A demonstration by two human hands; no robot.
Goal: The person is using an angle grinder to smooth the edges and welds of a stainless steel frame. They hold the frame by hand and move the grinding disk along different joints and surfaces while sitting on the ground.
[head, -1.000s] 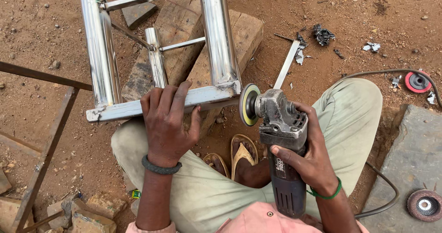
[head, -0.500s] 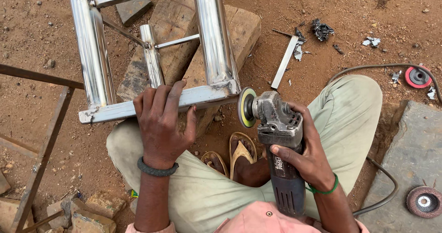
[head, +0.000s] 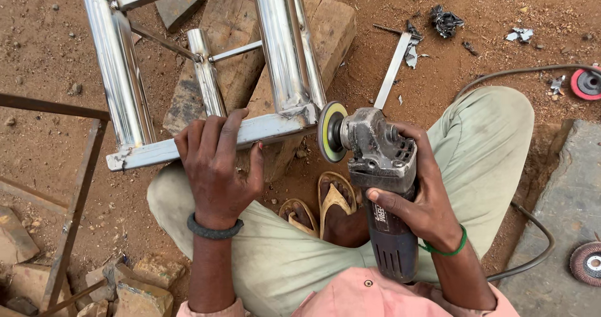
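Note:
A shiny steel tube frame (head: 119,79) lies across wooden blocks (head: 231,47) on the dirt in front of me. My left hand (head: 219,166) presses down on the frame's flat bottom bar (head: 156,151), fingers spread over it. My right hand (head: 419,198) grips the body of a grey angle grinder (head: 375,160). Its yellow-edged disc (head: 330,131) stands upright against the welded corner of the frame. I sit with knees apart in pale green trousers, feet in sandals (head: 332,201) below the grinder.
A rusty angle-iron frame (head: 75,192) stands at the left. A flat steel strip (head: 393,66) and metal scraps lie beyond the grinder. The power cord (head: 532,242) loops at the right near a stone slab (head: 563,198), with spare discs (head: 587,262) beside it.
The view has shifted slightly, so the frame sits further left. The grinder disc stays at the frame's welded corner, and both hands keep their hold.

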